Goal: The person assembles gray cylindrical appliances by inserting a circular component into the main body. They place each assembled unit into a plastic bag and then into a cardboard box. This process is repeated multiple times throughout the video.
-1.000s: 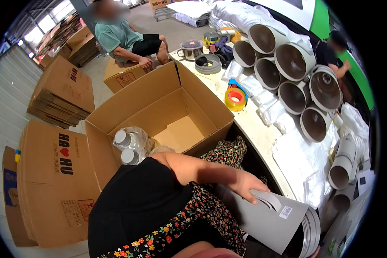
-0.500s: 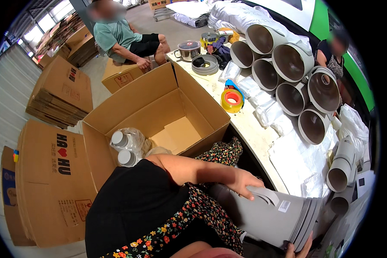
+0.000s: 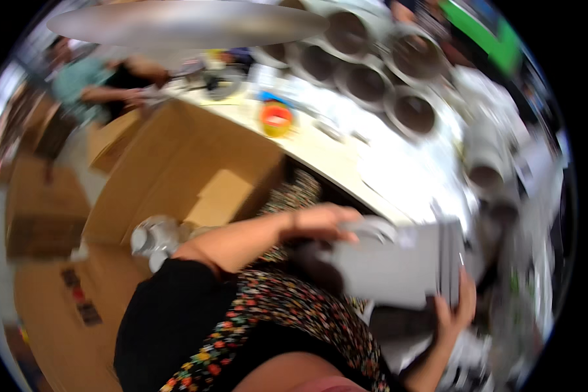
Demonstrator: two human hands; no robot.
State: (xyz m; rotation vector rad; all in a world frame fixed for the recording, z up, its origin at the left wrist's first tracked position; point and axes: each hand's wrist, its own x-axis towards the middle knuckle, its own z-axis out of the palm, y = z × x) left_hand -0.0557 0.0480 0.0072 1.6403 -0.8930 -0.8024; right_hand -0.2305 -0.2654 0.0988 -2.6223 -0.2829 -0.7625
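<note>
A stack of nested grey plastic containers (image 3: 398, 268) with a curved side handle lies on its side across my lap. My left hand (image 3: 326, 221) grips it by the handle end, fingers bent over the top. Around the rims at the other end, my right hand (image 3: 457, 304) is closed, thumb on the near side. To the left stands an open cardboard box (image 3: 176, 150); clear plastic-wrapped jars with pale lids (image 3: 153, 238) are in its near corner. The picture is smeared by motion.
More grey containers (image 3: 411, 111) lie on the table (image 3: 333, 163) with their mouths toward me. A yellow tape roll in a blue dispenser (image 3: 276, 119) is near the table's edge. Closer left are cardboard cartons (image 3: 46, 209). A seated person in green (image 3: 85, 88) is beyond the box.
My view has swung, so the table and box sit further left and higher in the picture. The container stack is more level, and my right hand shows more fully at its rims.
</note>
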